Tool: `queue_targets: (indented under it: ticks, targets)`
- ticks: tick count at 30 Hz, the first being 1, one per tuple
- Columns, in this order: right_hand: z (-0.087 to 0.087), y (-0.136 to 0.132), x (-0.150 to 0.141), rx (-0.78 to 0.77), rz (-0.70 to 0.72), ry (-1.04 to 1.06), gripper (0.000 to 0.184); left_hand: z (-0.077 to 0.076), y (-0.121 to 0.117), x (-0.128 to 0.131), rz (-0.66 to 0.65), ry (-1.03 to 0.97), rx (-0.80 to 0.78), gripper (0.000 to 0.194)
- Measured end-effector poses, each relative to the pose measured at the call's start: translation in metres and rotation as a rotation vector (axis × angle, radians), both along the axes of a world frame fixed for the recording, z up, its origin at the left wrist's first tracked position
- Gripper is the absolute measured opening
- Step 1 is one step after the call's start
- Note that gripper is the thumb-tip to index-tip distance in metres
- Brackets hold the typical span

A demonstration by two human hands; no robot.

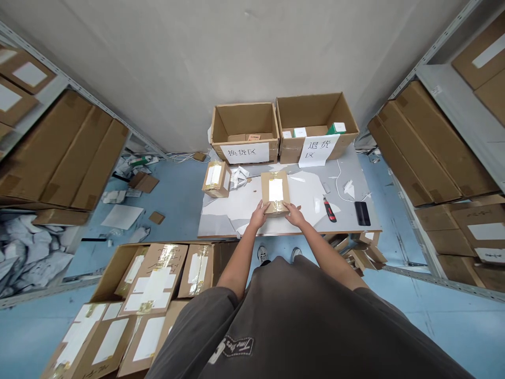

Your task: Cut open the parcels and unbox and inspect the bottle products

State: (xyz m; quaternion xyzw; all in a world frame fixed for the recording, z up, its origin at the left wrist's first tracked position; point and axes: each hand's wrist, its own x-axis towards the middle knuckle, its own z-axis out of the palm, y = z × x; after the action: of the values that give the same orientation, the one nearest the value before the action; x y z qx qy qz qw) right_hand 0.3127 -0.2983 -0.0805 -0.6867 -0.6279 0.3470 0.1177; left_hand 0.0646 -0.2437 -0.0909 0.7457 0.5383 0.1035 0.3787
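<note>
A small taped cardboard box (275, 190) with a white label rests on the table in front of me. My left hand (259, 214) grips its near left corner, and my right hand (294, 214) grips the near right corner. The fingers of both hands are bent against the cardboard. To the right of the box lies a red and black box cutter (329, 210). A second labelled carton (216, 179) stands at the table's left side, beside some crumpled white paper (239, 177).
Two open cardboard bins with paper signs, one left (244, 126) and one right (317, 123), stand at the table's back. A black phone (362, 213) lies near the right edge. A large carton of parcels (153, 279) is at my left. Shelves flank both sides.
</note>
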Motion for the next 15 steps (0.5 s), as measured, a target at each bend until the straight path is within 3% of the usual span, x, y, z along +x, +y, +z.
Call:
queue_targets:
  ticks: [8,15]
  targets:
    - [-0.0083,-0.0008,0.0060,0.092,-0.037,0.090,0.081,-0.0017,-0.0010,-0.0008,0.026,-0.016,-0.007,0.086]
    - [0.0005,-0.0030,0.0003,0.058,-0.029,0.033,0.077,0.0046,-0.0048,0.0018,-0.003,0.019,-0.002,0.085]
